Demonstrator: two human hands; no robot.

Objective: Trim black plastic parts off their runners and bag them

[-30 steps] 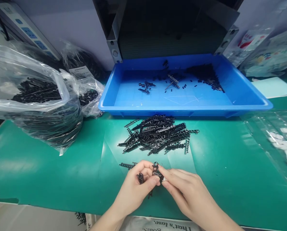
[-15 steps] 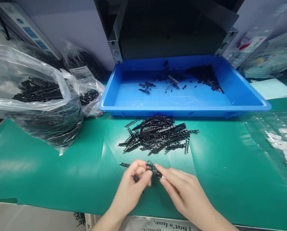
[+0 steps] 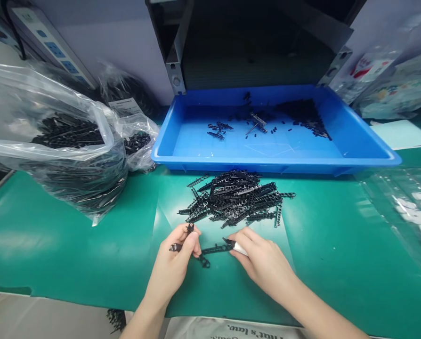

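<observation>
Pinching a black strip [image 3: 215, 248] on the green mat [image 3: 72, 245] with our right hand [image 3: 263, 259], our left hand [image 3: 177, 261] gripped small black pieces [image 3: 182, 238], perhaps clips. Most of the pile [image 3: 237, 197] lay untouched just beyond; the blue tray [image 3: 337, 155] held few

Green matte table mat [image 3: 55, 245]; bright blue plastic tray [image 3: 355, 136]; heap of black perforated plastic strips [image 3: 237, 197]; clear plastic bags [image 3: 72, 155] with black parts; white block-shaped piece [image 3: 241, 249] in right hand [image 3: 263, 261].

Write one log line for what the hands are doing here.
left hand: shut on small black parts | right hand: pinching black strip | pile of strips: behind hands | blue tray: beyond
</observation>
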